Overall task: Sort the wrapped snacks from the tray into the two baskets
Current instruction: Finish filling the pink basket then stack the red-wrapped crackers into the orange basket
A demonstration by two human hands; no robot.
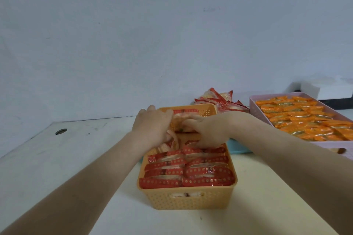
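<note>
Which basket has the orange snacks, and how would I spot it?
Find the white table, then look to its right side, past the orange basket in the middle. There sits the pink basket, partly cut off by the picture's edge. It is the only pink one, and it holds orange-wrapped snacks, not the red-wrapped snacks next door.

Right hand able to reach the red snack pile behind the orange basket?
Probably yes: red snack pile lies uncovered past the orange basket; right hand, inside it, needs to clear the far rim.
</note>
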